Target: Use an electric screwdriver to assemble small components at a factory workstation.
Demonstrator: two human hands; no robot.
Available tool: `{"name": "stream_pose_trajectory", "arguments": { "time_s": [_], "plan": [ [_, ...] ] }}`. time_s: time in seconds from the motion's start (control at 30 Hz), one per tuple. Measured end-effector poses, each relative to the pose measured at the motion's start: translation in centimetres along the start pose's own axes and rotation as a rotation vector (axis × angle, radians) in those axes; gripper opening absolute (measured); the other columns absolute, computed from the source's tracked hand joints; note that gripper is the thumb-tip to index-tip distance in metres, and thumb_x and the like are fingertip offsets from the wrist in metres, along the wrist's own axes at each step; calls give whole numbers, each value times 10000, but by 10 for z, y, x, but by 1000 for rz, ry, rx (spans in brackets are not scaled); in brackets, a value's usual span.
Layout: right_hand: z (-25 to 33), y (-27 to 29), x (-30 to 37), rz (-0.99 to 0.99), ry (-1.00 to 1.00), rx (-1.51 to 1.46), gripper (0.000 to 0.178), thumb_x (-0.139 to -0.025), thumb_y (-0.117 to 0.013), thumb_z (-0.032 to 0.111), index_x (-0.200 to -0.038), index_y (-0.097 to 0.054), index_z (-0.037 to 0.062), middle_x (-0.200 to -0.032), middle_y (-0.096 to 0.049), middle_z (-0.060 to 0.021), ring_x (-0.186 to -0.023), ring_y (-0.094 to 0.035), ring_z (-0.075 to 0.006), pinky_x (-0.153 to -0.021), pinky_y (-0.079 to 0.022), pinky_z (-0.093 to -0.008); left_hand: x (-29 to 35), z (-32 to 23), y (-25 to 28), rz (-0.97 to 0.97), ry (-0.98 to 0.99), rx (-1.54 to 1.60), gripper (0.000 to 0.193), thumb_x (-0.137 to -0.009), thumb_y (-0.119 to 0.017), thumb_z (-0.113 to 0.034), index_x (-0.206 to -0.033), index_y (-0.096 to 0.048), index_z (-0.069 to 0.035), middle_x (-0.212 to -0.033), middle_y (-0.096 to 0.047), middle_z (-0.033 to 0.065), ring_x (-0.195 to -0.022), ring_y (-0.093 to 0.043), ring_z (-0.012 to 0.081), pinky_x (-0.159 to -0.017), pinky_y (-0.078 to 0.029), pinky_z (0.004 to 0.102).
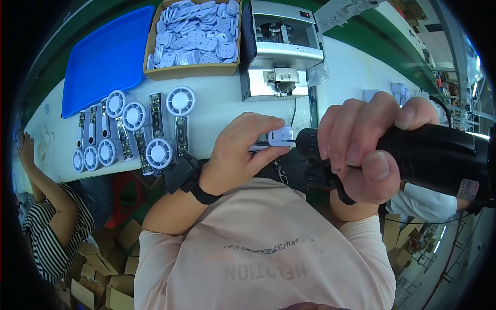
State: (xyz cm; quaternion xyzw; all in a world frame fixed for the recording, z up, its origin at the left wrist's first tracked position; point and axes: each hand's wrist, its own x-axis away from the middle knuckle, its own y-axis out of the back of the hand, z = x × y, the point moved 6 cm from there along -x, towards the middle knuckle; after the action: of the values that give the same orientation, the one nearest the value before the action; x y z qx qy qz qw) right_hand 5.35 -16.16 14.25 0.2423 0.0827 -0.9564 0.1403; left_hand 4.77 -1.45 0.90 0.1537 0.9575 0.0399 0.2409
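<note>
Below, cardboard boxes (106, 260); near left hand (239, 144), white table (219, 95).

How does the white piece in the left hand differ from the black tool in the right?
Size: the white piece is small; the black tool is far bigger.
Shape: the white piece is blocky with rounded corners; the black tool is long, roughly cylindrical, and narrows toward the white piece.
Hold: the left hand pinches the white piece; the right hand wraps around the black tool.
Shared: both are held above the person's lap.
</note>
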Motion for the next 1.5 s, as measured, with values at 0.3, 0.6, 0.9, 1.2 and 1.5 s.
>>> {"name": "stream_pose_trajectory", "arguments": {
  "time_s": [0.3,0.6,0.9,1.2,1.5],
  "plan": [
    [-6,-1,-12,1,-41,63,400,-986,-701,149,-1301,-455,152,-840,-543,-24,-594,-537,-158,-571,-487,-338,-9,3,0,-2,-3,-14,421,-831,-870,-163,-1187,-691,-28,-1081,-730,137,-963,-687,348,-829,-554,414],
    [-14,18,9,-145,48,-90,335,-962,-667,129,-1241,-481,128,-802,-488,-26,-601,-481,-144,-593,-436,-317,4,10,-4,4,45,-2,451,-876,-846,-171,-1285,-692,-58,-1129,-704,152,-1001,-695,349,-843,-563,402],
    [34,32,-8,-9,215,-177,389,-972,-672,145,-1307,-483,86,-818,-505,-30,-623,-513,-147,-591,-439,-314,14,-21,41,166,85,-197,491,-888,-828,-163,-1334,-649,-62,-1146,-700,157,-1036,-692,346,-886,-553,406],
    [-16,116,98,-411,-310,255,395,-921,-701,60,-1273,-523,52,-877,-582,-46,-644,-552,-138,-588,-460,-288,44,-71,150,-94,395,-509,455,-854,-845,-176,-1267,-704,-49,-1082,-734,138,-950,-719,279,-831,-560,356],
    [-6,245,177,-943,-555,661,251,-905,-781,123,-1083,-635,24,-831,-626,-28,-609,-600,-107,-578,-477,-258,105,-29,397,-328,811,-1491,574,-1019,-712,-279,-1479,-559,28,-1341,-689,245,-1199,-685,320,-999,-528,383]
  ]
}}
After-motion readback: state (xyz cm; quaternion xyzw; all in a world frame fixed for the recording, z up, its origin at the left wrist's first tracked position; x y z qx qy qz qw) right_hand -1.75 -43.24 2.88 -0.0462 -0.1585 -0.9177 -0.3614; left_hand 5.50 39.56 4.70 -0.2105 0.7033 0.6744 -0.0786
